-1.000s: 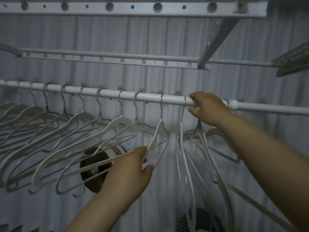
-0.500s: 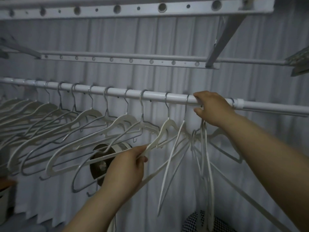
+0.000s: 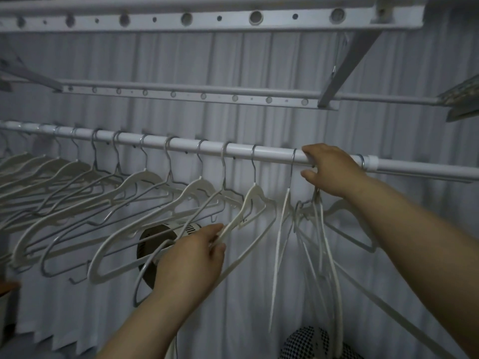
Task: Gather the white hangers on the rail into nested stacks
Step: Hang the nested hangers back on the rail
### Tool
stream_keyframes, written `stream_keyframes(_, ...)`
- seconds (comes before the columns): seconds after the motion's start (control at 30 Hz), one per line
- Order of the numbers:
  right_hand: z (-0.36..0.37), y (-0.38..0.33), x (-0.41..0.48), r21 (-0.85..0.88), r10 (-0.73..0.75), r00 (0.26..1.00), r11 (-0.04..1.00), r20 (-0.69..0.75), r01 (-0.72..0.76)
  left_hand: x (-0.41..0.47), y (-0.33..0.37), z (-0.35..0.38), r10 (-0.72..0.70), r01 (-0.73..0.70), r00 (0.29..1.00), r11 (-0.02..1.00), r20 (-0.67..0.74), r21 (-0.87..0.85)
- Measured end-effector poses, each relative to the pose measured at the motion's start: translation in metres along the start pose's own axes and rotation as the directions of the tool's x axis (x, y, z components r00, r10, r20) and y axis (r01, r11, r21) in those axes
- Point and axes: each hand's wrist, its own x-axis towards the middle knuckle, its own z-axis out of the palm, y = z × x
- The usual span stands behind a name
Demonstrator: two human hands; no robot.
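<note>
Hands, two, bare, both engaged. Left hand (image 3: 193,257), lower centre of the frame: fingers pinched on the lower arm of one white plastic hanger with a steel hook (image 3: 252,200), which hangs tilted toward the right on the rail. Right hand (image 3: 330,169), right of centre: curled over the white tubular metal rail (image 3: 181,145) and closed around the hooks of a gathered bunch of white hangers (image 3: 317,244), which dangle edge-on beneath it.

Loose items. One thin white hanger (image 3: 283,229) hangs between the pinched hanger and the bunch, near the right hand but apart from it. Row of spread white and grey hangers (image 3: 77,203), left half of the frame, each on its own hook, overlapping but not nested.

Surroundings. Pleated pale curtain (image 3: 259,73) behind; perforated white overhead bar (image 3: 207,19) along the top edge; round dark-and-white fan (image 3: 160,237) partly hidden behind the left hand; black-and-white checked object (image 3: 308,343) at the bottom edge, identity unclear.

Step in hand, as judged: feeding single hangers rightward into the held stack; most of the row not yet gathered.

Next move calls for: sliding the pinched hanger's hook along the rail to the right hand, turning its frame parallel with the bunch, and opening the right fingers briefly to admit the hook. The thin hanger lies in the way and probably must go first or together.
</note>
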Motion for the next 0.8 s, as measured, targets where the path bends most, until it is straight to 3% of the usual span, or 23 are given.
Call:
stream_keyframes(0.2, -0.003, 0.002, -0.005, -0.046, 0.022, 0.999, 0.999, -0.026, -0.023, -0.007, 0.017, -0.014, 0.192, -0.209, 0.966, 0.974, -0.176, -0.086)
stream_keyframes(0.27, -0.004, 0.006, -0.005, -0.073, 0.053, 0.998, 0.996, -0.026, -0.054, -0.013, 0.031, -0.012, 0.231, -0.250, 0.965, 0.951, -0.123, -0.182)
stream_keyframes(0.37, -0.003, 0.010, -0.006, -0.094, 0.076, 0.997, 0.993, -0.021, -0.077, -0.019, 0.047, 0.001, 0.210, -0.194, 0.977, 0.948, 0.039, -0.252)
stream_keyframes(0.53, -0.003, 0.013, -0.009, -0.077, 0.063, 0.998, 0.995, -0.030, -0.066, -0.019, 0.059, 0.030, 0.133, -0.089, 0.940, 0.985, 0.316, -0.150)
stream_keyframes(0.63, -0.001, 0.013, -0.010, -0.069, 0.045, 0.998, 0.997, -0.037, -0.047, -0.017, 0.059, 0.039, 0.126, -0.088, 0.925, 0.989, 0.359, -0.118)
stream_keyframes(0.8, 0.000, 0.015, -0.011, -0.040, 0.026, 0.998, 0.999, -0.051, -0.029, -0.012, 0.044, 0.041, 0.109, -0.097, 0.955, 0.994, 0.278, -0.057)
